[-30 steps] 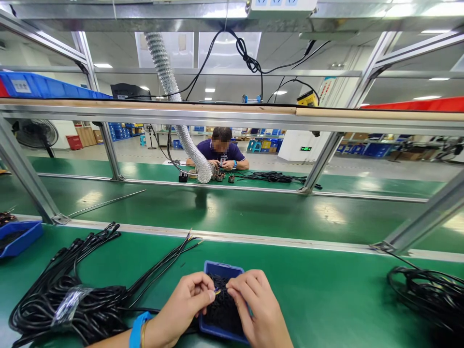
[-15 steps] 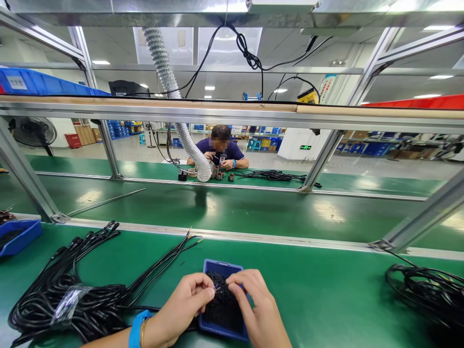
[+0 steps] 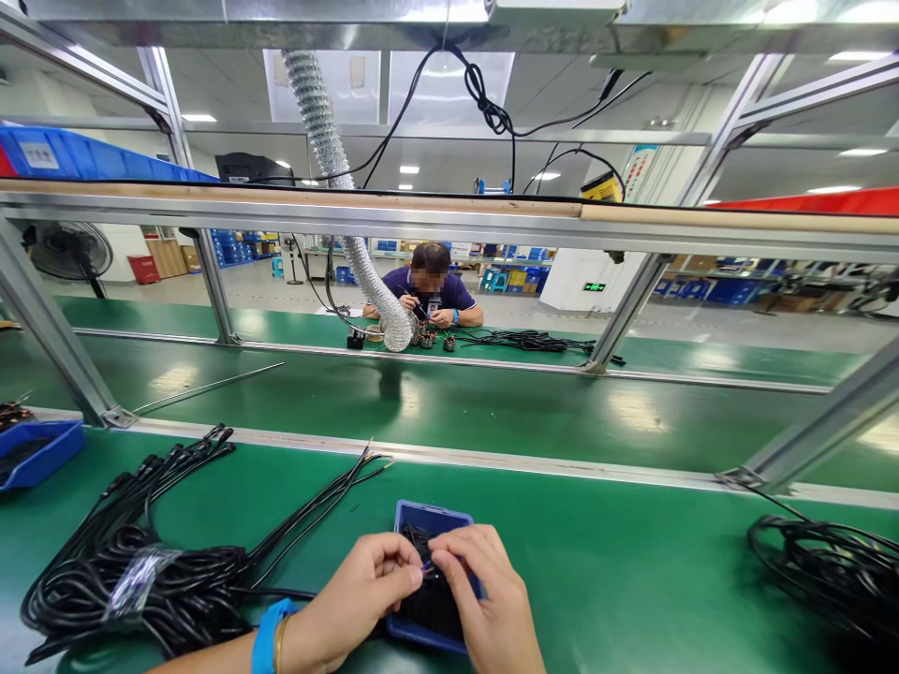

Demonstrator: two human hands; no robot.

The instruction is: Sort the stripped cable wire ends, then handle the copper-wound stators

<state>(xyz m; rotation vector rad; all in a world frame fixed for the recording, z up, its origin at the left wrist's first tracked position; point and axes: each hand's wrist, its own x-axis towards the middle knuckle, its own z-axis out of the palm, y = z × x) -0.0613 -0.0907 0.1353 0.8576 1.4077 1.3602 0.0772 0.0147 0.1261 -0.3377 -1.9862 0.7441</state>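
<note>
Green tabletop [image 3: 632,580]: largest surface; a pale metal rail [image 3: 449,462] runs along its far edge. Across the frame, a co-worker [image 3: 430,288] leans over a further bench [image 3: 702,354], both hands near small parts.

Cable bundle [image 3: 189,599]: black, lying by the tabletop's left near corner, bound with clear wrap [image 3: 142,582]. One set of ends fans toward the far edge; a second set points toward the middle of that edge, its tips showing thin bare wires.

Cable coil [image 3: 821,571]: black, loose, at the tabletop's right edge, well apart from the hands.

Blue bin [image 3: 435,515]: near edge of the tabletop, about mid-length, holding small black pieces [image 3: 425,613]. Blue tray [image 3: 52,459]: far left corner, cut off by the view; contents dark.

Left hand [image 3: 369,585]: thumb and forefinger pinched on fine wire ends [image 3: 426,567]; blue wristband [image 3: 267,637] at the wrist. Right hand [image 3: 488,590]: thumb and forefinger close together at the same wires; cannot tell whether they grip anything.

Wire ends: smallest item noted, between the two sets of fingertips, above the blue bin. Colour partly bluish; detail too small to read.
</note>
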